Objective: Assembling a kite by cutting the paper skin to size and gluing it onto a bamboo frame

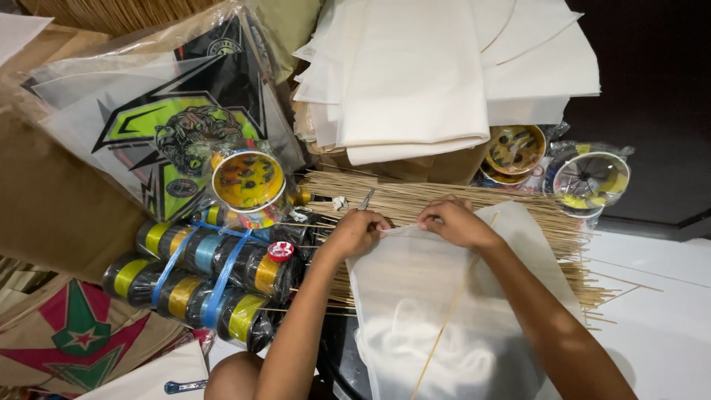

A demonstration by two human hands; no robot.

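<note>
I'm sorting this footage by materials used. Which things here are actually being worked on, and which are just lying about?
In hand:
left hand and right hand, pinching the white sheet's top edge
thin stick on it

Lying about:
stick bundle
strapped thread spools
stacked white sheets
printed kite

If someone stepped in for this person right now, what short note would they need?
Left hand: pinching the top edge of the white sheet.
Right hand: pinching the same edge, close beside it.
A thin stick lies lengthwise on the sheet, which rests over a bundle of sticks.
Done: stick laid in place.
Left: the top edge looks only partly fixed; more blank sheets are stacked behind.
</note>
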